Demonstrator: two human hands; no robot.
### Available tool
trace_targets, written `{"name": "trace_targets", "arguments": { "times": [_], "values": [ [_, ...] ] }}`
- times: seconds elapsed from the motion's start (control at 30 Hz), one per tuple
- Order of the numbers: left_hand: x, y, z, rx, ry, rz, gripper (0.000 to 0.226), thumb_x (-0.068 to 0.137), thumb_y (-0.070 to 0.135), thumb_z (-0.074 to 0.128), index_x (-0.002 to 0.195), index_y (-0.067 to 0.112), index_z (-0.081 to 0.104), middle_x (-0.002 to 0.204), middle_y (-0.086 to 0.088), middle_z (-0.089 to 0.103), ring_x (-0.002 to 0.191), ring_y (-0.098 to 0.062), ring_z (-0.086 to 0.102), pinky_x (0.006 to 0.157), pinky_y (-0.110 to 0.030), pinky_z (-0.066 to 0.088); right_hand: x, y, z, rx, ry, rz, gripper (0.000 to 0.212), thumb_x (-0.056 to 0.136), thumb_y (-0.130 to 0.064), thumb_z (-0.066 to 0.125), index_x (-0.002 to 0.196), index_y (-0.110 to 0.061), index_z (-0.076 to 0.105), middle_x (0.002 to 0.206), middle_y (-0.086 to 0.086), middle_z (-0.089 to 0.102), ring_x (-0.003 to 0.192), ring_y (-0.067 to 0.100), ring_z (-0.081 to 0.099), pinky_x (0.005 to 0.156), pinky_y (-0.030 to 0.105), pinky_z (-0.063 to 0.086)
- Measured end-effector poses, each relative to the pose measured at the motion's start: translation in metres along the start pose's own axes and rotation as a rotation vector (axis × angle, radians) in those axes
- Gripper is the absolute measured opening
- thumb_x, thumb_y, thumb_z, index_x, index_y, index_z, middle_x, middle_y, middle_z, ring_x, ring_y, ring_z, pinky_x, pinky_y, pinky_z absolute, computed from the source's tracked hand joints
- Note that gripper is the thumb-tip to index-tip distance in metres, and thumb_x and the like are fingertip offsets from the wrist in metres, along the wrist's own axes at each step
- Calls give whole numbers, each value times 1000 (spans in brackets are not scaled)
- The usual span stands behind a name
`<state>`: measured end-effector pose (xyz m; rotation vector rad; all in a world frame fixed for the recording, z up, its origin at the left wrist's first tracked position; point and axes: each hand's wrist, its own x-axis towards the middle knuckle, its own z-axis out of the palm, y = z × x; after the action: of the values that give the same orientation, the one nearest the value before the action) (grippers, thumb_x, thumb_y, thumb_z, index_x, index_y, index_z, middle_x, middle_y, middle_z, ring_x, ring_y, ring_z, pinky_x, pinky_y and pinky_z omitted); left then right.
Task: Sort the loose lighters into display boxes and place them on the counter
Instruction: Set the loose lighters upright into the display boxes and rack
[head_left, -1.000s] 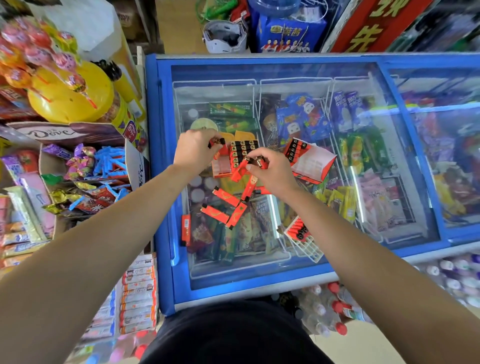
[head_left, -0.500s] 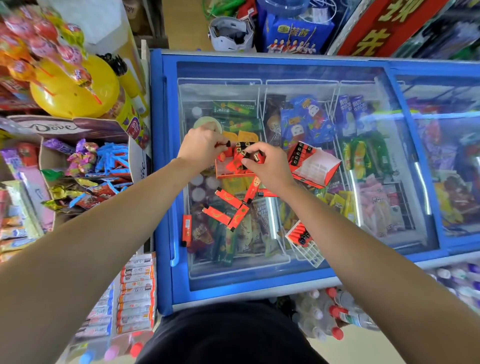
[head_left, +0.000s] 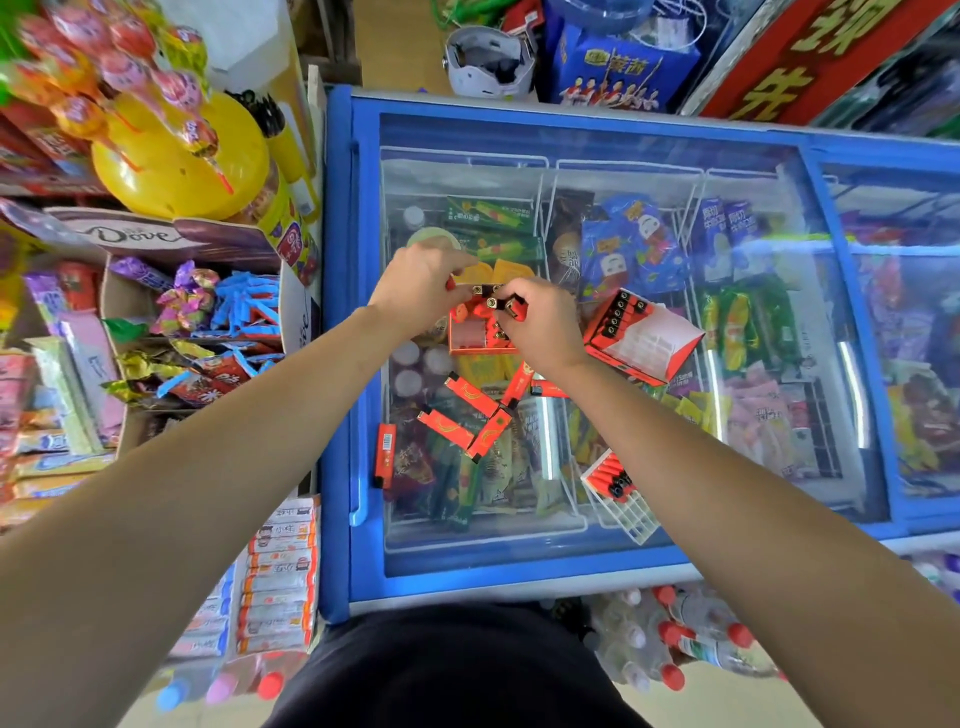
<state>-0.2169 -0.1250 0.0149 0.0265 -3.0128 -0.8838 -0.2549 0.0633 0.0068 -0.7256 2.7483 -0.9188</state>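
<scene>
On the freezer's glass lid (head_left: 597, 150) stands an open red display box (head_left: 470, 335) with lighters in it. My left hand (head_left: 415, 288) grips a bundle of red lighters (head_left: 485, 289) above the box's far edge. My right hand (head_left: 545, 325) holds one lighter (head_left: 511, 306) by its black top over the box. Several loose red lighters (head_left: 467, 410) lie on the glass nearer to me, one (head_left: 385, 454) on the blue frame. A second display box (head_left: 641, 338) lies tilted to the right, partly filled. A white plastic tray (head_left: 621, 493) with a few lighters rests near my right forearm.
Ice cream packs fill the wire baskets under the glass. To the left a cardboard candy box (head_left: 197, 332) and a yellow lollipop stand (head_left: 176, 161) crowd the freezer's edge. Bottles (head_left: 670, 644) stand on the floor below. A second sliding lid (head_left: 893, 322) is at the right.
Both hands have moved closer together over the red box. The right hand has brought its lighter up against the bundle in the left hand.
</scene>
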Motion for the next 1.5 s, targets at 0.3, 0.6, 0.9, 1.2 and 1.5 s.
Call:
{"name": "trace_targets", "arguments": {
  "times": [0.3,0.6,0.9,1.2,1.5],
  "values": [
    [-18,-8,15,-133,52,-200,10,82,21,72,87,15,78,80,-5,75,80,-27,67,76,-41,55,16,-2,8,-71,-31,-75,15,80,-5,76,92,-13,71,93,2,72,83,21,66,74,38,54],
    [-34,-9,19,-289,112,-214,28,86,25,77,114,22,76,91,-1,77,80,-15,67,77,-19,50,20,-1,-6,-64,-231,14,33,78,-18,81,110,-15,74,104,6,64,97,23,61,88,40,51],
    [-46,-11,31,-379,160,-258,40,80,15,81,118,20,74,102,4,76,90,-7,67,84,-19,51,-1,-9,-29,160,-297,148,58,87,-8,65,141,-25,54,140,-7,57,126,27,55,108,42,44],
    [-57,-11,41,-372,105,-379,34,84,12,75,117,21,74,98,1,77,89,-11,67,84,-22,52,10,-16,-21,254,-129,144,18,86,-19,76,103,-19,74,101,-15,69,97,0,63,88,16,48],
    [-72,-7,38,-486,110,-460,26,77,15,82,101,17,72,94,8,73,84,-8,69,84,-24,57,5,-1,3,-78,-79,-139,11,82,-9,78,92,-8,76,94,4,72,82,17,61,85,34,53]
  ]
}}
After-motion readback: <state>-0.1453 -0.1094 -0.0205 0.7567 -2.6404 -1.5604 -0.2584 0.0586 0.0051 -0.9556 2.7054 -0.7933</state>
